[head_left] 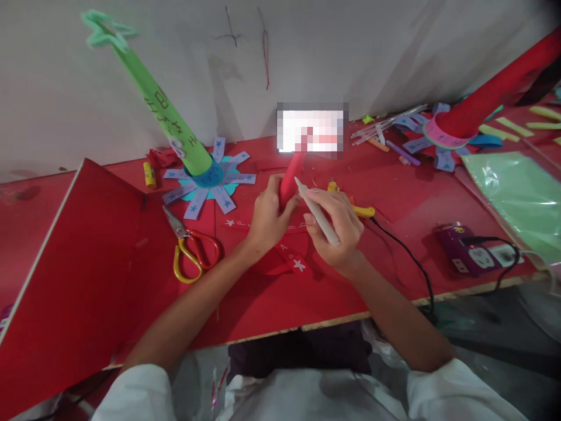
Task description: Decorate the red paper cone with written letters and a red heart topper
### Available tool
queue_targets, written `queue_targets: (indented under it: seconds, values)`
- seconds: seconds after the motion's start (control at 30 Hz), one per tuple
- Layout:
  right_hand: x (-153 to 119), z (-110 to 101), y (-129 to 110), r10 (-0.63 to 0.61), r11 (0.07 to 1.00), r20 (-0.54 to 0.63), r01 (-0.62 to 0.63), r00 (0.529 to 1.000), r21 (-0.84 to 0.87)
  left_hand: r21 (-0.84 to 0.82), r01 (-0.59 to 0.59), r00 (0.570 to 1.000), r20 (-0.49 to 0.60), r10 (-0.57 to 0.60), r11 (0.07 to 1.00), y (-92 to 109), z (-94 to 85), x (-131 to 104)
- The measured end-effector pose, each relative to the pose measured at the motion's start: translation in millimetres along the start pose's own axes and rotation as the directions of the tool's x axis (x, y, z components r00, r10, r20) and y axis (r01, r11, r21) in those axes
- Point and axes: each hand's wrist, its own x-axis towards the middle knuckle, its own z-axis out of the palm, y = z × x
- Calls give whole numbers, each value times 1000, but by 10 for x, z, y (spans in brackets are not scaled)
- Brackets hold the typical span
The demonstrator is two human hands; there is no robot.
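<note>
My left hand (269, 216) is wrapped round a slim red tube (289, 178) that tilts up and away over the table. In my right hand (337, 225) is a whitish pen (322, 217), its tip close to the tube's side; I cannot tell whether they touch. Below my hands lie red paper strips (287, 252) with white letters and stars. A decorated green tube (175, 128) stands on a ring of lilac strips at the left. Scissors with red and yellow handles (188, 266) lie left of my left forearm.
On the red table (272, 310), a yellow glue gun (363, 211) trails a black cable to a purple power box (467, 251). A red panel (74, 280) rises at the left. A large red tube (495, 88), a green sheet (517, 193) and a yellow glue stick (149, 175) are also there.
</note>
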Motion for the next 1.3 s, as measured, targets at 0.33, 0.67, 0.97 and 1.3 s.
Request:
queue_targets:
  seconds: [0.33, 0.67, 0.97, 1.3]
  values:
    - [-14, 19, 1, 25, 999, 22, -26, 999, 27, -26, -13, 1000, -21, 13, 1000, -20, 27, -14]
    - [-20, 30, 1, 12, 1000, 25, -12, 1000, -5, -34, -1, 1000, -12, 0, 999, -19, 15, -6]
    - [-1, 0, -9, 34, 999, -4, -34, 999, -8, -27, -14, 999, -36, 13, 1000, -26, 9, -6]
    - [-28, 27, 5, 20, 999, 14, -20, 1000, 27, -48, -40, 998, -41, 38, 998, -53, 27, -23]
